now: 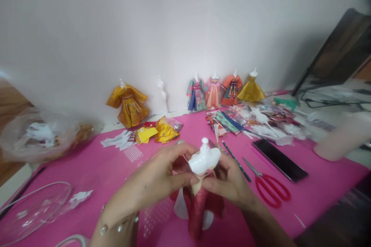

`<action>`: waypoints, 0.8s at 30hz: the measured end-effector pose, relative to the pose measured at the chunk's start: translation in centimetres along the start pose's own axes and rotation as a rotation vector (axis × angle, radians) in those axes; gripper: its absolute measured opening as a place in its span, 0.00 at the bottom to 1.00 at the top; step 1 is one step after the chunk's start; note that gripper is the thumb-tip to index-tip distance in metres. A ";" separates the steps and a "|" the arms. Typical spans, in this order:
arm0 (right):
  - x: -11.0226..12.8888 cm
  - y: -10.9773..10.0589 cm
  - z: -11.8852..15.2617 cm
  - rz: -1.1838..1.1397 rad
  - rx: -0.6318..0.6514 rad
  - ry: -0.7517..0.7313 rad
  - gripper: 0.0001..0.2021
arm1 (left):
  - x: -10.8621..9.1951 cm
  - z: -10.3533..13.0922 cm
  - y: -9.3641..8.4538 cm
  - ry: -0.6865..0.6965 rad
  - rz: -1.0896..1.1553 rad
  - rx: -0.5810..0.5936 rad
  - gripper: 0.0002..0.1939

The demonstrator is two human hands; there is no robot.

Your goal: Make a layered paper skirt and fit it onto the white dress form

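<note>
Low in the middle of the view stands a small white doll mannequin [205, 159], upright, its glossy shoulders and neck knob bare. A dark red doll garment [198, 212] hangs around its body below the shoulders. My left hand [171, 173] closes on the garment's upper edge from the left, thumb at the front. From the right, my right hand [228, 179] pinches the same edge, its thumb near the left one. The fingers behind the mannequin are partly hidden. White rounded pieces show beneath the garment.
Red-handled scissors [271, 191], a black phone [279, 160] and a dark pencil [236, 161] lie at right on the pink mat [110, 185]. Several dressed mannequins, including a golden one [127, 102], line the wall. Plastic bags [43, 135] are at left, fabric pieces [228, 121] behind.
</note>
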State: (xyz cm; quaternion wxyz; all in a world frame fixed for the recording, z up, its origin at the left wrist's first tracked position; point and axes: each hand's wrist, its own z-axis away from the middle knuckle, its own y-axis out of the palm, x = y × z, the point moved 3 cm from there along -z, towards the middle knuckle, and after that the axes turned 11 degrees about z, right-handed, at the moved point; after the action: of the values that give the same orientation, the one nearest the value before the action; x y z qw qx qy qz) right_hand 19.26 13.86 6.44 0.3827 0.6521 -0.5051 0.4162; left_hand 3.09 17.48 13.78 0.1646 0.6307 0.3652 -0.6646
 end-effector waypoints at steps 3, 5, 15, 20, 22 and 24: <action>-0.1 0.1 0.2 -0.002 -0.017 -0.014 0.14 | -0.1 0.1 0.1 0.005 -0.028 -0.004 0.07; -0.2 0.2 0.3 -0.008 -0.033 -0.021 0.13 | -0.2 0.2 0.2 0.029 -0.066 -0.010 0.12; 0.0 0.7 0.4 -0.013 -0.048 -0.040 0.14 | -1.4 0.4 0.1 0.184 -0.250 -0.042 0.18; 0.0 0.8 0.4 0.022 -0.066 -0.070 0.10 | -1.1 0.3 0.1 0.184 -0.215 -0.061 0.15; 0.0 0.7 0.4 0.031 -0.076 -0.074 0.10 | -1.0 0.3 0.1 0.186 -0.205 -0.061 0.14; 0.0 0.7 0.4 0.031 -0.060 -0.071 0.11 | -1.1 0.3 0.1 0.187 -0.209 -0.054 0.14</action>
State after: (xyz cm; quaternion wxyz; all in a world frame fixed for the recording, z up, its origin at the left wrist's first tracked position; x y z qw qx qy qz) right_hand 18.64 13.31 6.35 0.3776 0.6468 -0.5406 0.3831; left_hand 3.12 16.99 14.76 0.0768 0.6437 0.4605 -0.6064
